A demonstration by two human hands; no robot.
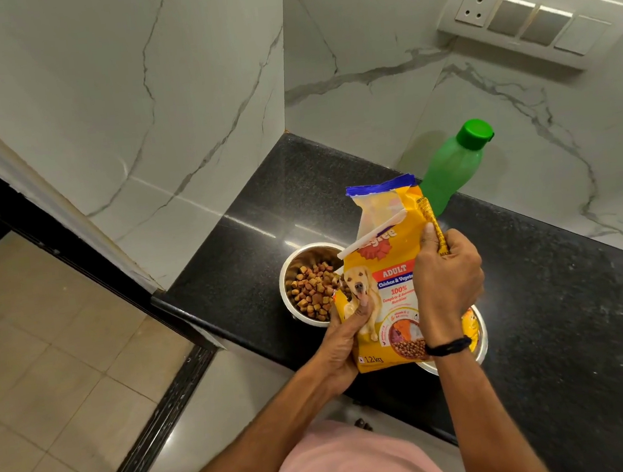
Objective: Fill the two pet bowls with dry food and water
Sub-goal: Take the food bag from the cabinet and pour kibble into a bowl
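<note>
One black speckled stone counter (559, 306) lies under both hands. Over it, one yellow dog-food bag (391, 277) stands upright between them; the left hand (345, 332) curls round its lower left corner, and the right hand (446, 275) grips its right edge higher up. One green plastic bottle with a green cap (453, 171) stands beyond the right hand, its base hidden by the bag. Of two round steel bowls, the one holding brown kibble (287, 276) sits just beyond the left hand, partly covered. The other steel bowl (481, 337) lies beneath the right wrist, showing only slivers of rim, its contents unseen.
</note>
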